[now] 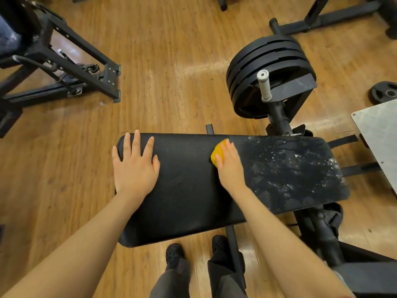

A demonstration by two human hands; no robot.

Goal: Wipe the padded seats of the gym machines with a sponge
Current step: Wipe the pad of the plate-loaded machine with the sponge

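The right hand (228,162) presses a yellow sponge (218,152) onto the black padded seat (187,186) near the middle of the frame; its fingers curl over the top of the sponge and the thumb closes against its near edge, so the sponge is held. Most of the sponge is hidden under the hand, and only its left part shows. The left hand (135,162) lies flat on the left end of the seat, fingers straight and spread, holding nothing.

The seat's left half is a plain matte black, while its right half, just beyond the sponge, is covered in white streaks and specks (290,166); whether this is foam or dust cannot be told.

Behind the seat, in the upper right, stands a stack of black weight plates (264,61) with a white-gripped handle (264,86) in front. Another machine's black frame (71,67) fills the upper left. A grey metal plate (380,136) is cut off at the right edge. The floor (167,61) is glossy wood planks. At the bottom, two black shoes (175,251) and grey trouser legs show below the seat.
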